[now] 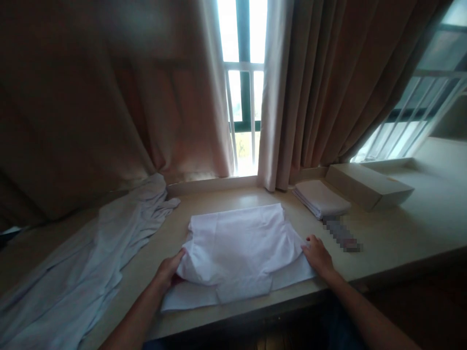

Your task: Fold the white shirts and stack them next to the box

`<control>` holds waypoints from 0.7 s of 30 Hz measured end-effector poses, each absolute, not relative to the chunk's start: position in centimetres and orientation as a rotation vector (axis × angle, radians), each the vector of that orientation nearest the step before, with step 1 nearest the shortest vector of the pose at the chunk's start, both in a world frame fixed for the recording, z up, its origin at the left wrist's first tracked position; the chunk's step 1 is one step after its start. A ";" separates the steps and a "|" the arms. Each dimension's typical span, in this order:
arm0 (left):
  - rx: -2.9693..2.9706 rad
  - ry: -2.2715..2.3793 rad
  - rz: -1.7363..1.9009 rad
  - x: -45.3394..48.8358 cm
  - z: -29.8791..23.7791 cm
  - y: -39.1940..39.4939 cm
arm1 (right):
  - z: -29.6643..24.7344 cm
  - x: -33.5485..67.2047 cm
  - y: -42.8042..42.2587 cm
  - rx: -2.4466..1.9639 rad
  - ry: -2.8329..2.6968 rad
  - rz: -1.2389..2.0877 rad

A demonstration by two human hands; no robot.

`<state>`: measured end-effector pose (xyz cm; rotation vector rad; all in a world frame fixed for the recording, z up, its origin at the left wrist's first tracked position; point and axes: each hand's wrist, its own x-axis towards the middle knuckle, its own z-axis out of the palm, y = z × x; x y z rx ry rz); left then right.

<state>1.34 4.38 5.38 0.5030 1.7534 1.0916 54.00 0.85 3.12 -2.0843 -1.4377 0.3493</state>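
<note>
A white garment (241,243) lies partly folded on the pale ledge in front of me, with its lower layers spread toward the front edge. At its left side my left hand (170,267) is closed on the fabric, some fingers hidden under the cloth. On the opposite side my right hand (318,255) pinches the garment's right edge between thumb and fingers. The upper layer bulges and wrinkles between both hands.
Loose white cloth (105,248) lies heaped on the left. To the right are a neatly folded white cloth (321,198), a pixelated small item (343,236) and a pale box (370,187). Brown curtains (314,87) hang behind the ledge (394,238), around a barred window (245,97).
</note>
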 end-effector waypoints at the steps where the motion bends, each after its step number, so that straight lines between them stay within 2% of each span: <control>1: 0.509 1.787 1.121 1.2 5.1 3.8 | 2.5 53.9 0.1 -2.060 -1.548 0.205; 4: 0.480 1.807 1.180 0.8 4.2 1.7 | 1.3 53.3 -1.5 -1.957 -1.757 0.005; 10: 0.450 1.734 1.268 1.1 3.7 -1.1 | 1.6 52.6 -1.7 -2.009 -1.737 -0.068; 21: 0.417 1.621 1.327 1.9 5.0 -1.7 | 0.7 53.3 -1.1 -2.087 -1.681 0.076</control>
